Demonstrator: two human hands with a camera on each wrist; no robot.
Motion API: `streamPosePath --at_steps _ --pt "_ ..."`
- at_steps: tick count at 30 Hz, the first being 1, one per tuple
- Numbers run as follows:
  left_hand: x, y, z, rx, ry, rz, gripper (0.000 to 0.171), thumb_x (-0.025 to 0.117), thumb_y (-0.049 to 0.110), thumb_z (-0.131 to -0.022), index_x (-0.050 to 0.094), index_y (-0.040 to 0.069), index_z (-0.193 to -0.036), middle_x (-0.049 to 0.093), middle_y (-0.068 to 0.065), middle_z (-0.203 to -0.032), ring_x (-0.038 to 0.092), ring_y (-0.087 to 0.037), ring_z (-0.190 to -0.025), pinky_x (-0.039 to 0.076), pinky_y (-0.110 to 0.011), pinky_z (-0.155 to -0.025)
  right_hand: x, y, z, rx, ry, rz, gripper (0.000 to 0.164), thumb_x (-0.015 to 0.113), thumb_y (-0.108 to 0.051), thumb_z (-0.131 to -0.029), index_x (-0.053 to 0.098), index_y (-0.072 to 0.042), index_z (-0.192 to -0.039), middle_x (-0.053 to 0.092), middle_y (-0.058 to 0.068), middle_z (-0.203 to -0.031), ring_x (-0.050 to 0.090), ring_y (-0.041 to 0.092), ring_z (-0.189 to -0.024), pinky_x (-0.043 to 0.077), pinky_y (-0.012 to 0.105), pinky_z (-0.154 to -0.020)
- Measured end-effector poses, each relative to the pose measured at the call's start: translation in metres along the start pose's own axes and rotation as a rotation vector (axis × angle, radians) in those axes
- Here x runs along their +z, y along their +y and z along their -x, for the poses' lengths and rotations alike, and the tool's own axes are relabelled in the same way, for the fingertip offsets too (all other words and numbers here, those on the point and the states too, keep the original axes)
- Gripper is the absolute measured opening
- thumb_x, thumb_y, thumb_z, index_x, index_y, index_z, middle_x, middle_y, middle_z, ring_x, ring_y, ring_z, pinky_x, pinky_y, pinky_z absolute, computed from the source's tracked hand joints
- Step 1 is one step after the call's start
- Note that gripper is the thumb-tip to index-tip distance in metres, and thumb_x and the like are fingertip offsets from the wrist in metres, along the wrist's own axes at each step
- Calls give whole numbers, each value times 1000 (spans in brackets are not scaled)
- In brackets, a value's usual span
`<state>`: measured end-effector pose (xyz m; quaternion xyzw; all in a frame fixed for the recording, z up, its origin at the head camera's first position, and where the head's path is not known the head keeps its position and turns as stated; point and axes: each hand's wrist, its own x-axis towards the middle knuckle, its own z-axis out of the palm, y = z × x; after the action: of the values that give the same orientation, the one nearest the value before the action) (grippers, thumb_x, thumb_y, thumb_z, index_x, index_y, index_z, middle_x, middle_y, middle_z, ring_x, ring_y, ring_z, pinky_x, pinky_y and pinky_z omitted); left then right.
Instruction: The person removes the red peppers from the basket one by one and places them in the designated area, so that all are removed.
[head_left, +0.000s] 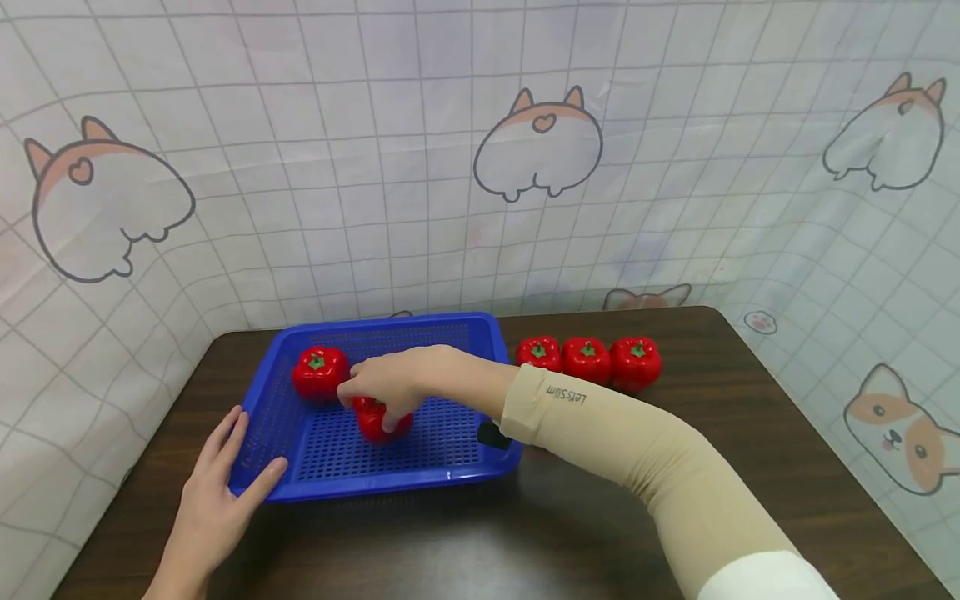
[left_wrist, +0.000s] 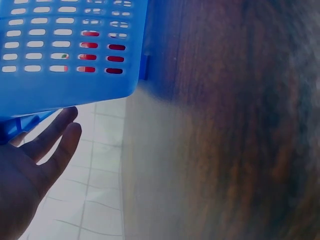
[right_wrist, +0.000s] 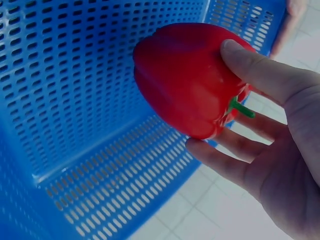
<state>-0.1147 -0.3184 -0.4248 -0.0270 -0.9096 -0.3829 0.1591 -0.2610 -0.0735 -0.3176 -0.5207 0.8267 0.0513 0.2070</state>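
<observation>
"How's the light?"
"Soft and even in the head view, with pale glare on the dark wooden table (head_left: 480, 562) and shadow below the blue plastic basket (head_left: 382, 485)."
"Wrist views?"
"Dimmer. In the left, the table blurs; in the right, the red bell pepper (right_wrist: 175, 75) is sharper, faintly shiny."

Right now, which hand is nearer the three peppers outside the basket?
Right. The right hand, gripping a pepper, is left of the three peppers; the left hand is farther left, at the left end of the basket.
</observation>
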Motion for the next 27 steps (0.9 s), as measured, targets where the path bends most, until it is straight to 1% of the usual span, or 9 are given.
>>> streamPosePath --at_steps 3,5,11,14,20,27 --pt "-1 -1 1 -3 1 2 84 75 27 -95 29 3 -161 22 -11 -169 24 -53 -147 22 -77 -109 -2 0 8 -1 9 14 56 77 -23 -94 53 -25 -144 52 -2 -143 48 12 -127 52 29 -97" --pt "-1 -1 1 -1 0 1 84 75 27 -95 29 2 -161 22 -11 -169 23 -53 -147 22 -77 -109 -3 0 14 -5 16 16 55 76 -23 -95 53 -25 -144 52 -1 -144 48 13 -127 53 29 -96" --pt "-1 -2 0 10 11 9 83 75 27 -95 30 3 -160 23 -10 -168 25 -51 -147 22 -75 -111 -7 5 36 -18 62 -5 54 77 -22 -94 54 -24 -142 53 0 -139 49 14 -123 55 27 -88" --pt "0 -2 0 12 12 15 83 75 27 -95 30 3 -160 23 -9 -168 25 -52 -147 23 -74 -111 -7 9 47 -32 86 -11 54 77 -21 -94 54 -23 -142 54 0 -137 49 14 -123 54 26 -87" --pt "1 -3 1 18 12 19 83 75 26 -95 31 2 -160 23 -11 -168 25 -52 -147 22 -75 -111 -9 21 72 -59 140 -63 53 77 -20 -94 54 -20 -142 53 0 -139 50 14 -123 53 26 -91" --pt "0 -2 0 14 8 8 82 74 27 -95 30 2 -160 23 -11 -168 24 -52 -147 22 -75 -111 -10 36 99 -52 208 -127 51 77 -18 -94 55 -19 -140 53 -1 -137 51 13 -121 51 24 -91"
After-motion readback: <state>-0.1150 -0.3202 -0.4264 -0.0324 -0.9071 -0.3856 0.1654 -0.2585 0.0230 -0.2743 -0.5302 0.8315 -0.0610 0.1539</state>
